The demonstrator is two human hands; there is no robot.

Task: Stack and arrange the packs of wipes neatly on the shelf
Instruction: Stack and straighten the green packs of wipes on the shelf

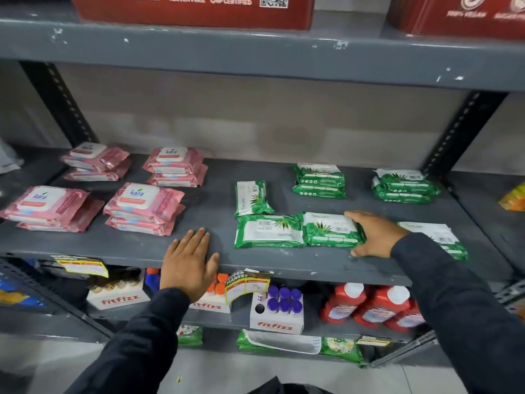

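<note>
On the grey shelf (216,206), pink wipes packs sit in two-high stacks at back left (95,162), back middle (174,166), front left (48,209) and front middle (143,207). Green wipes packs form stacks at the back (319,180) and back right (404,184). Single green packs lie flat: one turned lengthwise (252,197), one near the front (268,231), one under my right sleeve (434,236). My right hand (372,234) grips the right end of another green pack (331,230). My left hand (189,258) rests flat on the shelf's front edge, holding nothing.
Red cartons (193,9) stand on the shelf above. Below are white boxes of small bottles (277,311), red bottles (369,307) and price tags (245,284) on the shelf lip. Perforated black uprights (61,103) frame the bay. An orange packet (514,197) lies far right.
</note>
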